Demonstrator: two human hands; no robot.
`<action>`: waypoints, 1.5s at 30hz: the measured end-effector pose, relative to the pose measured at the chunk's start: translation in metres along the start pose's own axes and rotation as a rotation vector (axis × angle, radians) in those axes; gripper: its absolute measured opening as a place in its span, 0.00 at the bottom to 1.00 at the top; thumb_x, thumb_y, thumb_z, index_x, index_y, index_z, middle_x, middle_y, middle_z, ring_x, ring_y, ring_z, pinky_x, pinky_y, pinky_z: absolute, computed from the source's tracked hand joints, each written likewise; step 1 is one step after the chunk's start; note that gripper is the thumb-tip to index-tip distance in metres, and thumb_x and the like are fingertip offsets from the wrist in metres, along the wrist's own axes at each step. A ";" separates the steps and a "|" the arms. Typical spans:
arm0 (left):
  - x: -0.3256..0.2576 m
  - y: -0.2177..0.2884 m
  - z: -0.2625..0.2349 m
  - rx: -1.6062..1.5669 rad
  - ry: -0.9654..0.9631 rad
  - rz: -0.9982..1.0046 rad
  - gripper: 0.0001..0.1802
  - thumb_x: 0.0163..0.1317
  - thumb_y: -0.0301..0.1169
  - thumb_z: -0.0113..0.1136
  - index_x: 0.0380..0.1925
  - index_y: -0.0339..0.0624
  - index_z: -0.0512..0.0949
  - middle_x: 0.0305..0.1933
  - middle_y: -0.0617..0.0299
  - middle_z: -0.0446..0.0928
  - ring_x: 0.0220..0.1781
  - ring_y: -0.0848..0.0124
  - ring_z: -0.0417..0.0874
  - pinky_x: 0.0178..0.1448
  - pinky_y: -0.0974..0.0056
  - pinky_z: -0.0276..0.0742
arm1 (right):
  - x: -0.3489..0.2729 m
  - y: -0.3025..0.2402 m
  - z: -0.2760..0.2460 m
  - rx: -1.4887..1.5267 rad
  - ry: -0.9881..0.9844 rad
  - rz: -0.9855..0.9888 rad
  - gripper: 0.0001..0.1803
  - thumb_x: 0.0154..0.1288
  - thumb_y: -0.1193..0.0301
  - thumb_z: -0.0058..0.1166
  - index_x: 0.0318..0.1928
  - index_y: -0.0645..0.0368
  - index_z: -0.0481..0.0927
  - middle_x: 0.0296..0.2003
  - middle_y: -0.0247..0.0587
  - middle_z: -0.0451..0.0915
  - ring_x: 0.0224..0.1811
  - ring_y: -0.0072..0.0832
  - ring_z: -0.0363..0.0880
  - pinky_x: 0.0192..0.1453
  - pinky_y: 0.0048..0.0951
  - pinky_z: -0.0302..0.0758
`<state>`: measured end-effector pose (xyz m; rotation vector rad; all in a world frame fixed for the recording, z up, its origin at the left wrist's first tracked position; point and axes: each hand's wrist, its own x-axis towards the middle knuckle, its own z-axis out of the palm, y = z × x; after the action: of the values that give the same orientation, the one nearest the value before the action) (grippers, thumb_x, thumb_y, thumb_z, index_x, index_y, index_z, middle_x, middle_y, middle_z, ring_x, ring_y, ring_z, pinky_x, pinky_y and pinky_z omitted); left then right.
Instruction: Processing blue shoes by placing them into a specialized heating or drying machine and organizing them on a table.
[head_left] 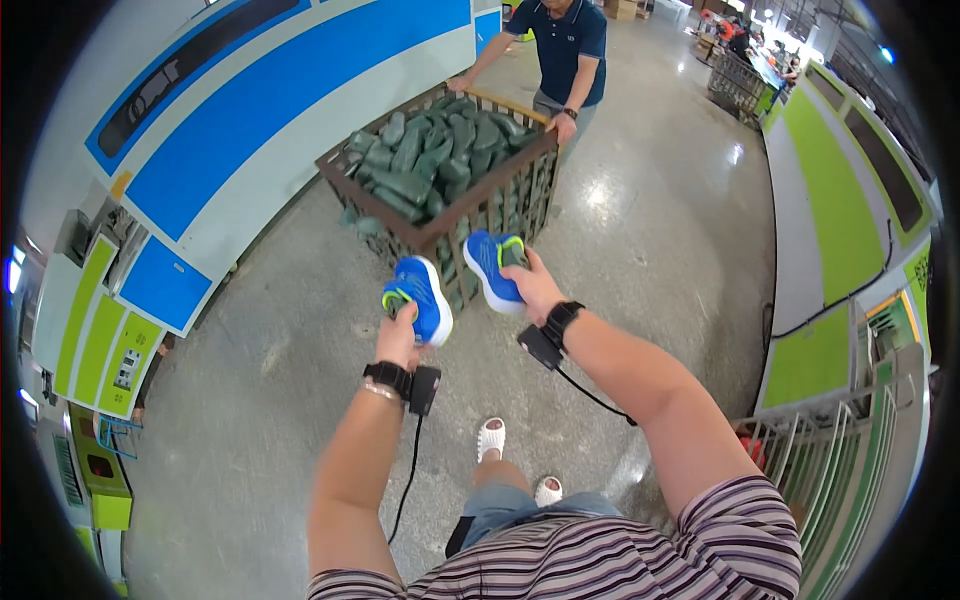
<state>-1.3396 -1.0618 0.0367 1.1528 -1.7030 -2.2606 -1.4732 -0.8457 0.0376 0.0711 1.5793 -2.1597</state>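
My left hand is closed on a blue sneaker with a white sole and a lime-green collar, its toe pointing away from me. In my right hand is a matching blue sneaker, gripped at its opening, where a dark green filling shows. Both shoes are held up in front of me, apart from each other, over the near corner of a brown slatted crate. The crate is heaped with dark green shoe lasts. Parts of my fingers are hidden by the shoes.
A person in a dark polo shirt stands behind the crate, both hands on its rim. A blue-and-white machine runs along the left. On the right are a green-and-white machine and a metal rack. Another crate stands farther back.
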 end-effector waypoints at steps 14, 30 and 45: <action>0.005 -0.120 0.054 0.724 -0.466 0.492 0.28 0.63 0.35 0.61 0.61 0.33 0.70 0.63 0.40 0.71 0.68 0.50 0.71 0.70 0.53 0.66 | -0.089 0.111 -0.095 -1.086 -0.511 -0.096 0.27 0.68 0.62 0.52 0.64 0.60 0.72 0.57 0.56 0.78 0.60 0.51 0.75 0.65 0.44 0.70; -0.081 -0.364 0.176 3.043 -1.406 1.307 0.22 0.58 0.46 0.65 0.50 0.49 0.85 0.55 0.56 0.82 0.59 0.58 0.82 0.60 0.54 0.78 | -0.855 0.415 -0.113 -0.226 1.477 0.779 0.23 0.61 0.61 0.56 0.55 0.59 0.79 0.51 0.55 0.82 0.56 0.49 0.79 0.60 0.46 0.75; -0.807 -0.749 0.163 1.742 -2.721 1.135 0.26 0.59 0.41 0.56 0.54 0.37 0.79 0.56 0.45 0.80 0.61 0.51 0.79 0.67 0.55 0.72 | -0.939 0.597 0.151 1.043 2.223 0.903 0.24 0.61 0.59 0.58 0.53 0.60 0.82 0.48 0.53 0.84 0.54 0.45 0.81 0.59 0.39 0.75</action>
<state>-0.5963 -0.2617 -0.1776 2.0211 1.1452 -0.2595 -0.3679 -0.8114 -0.1557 3.2649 0.0952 -1.1463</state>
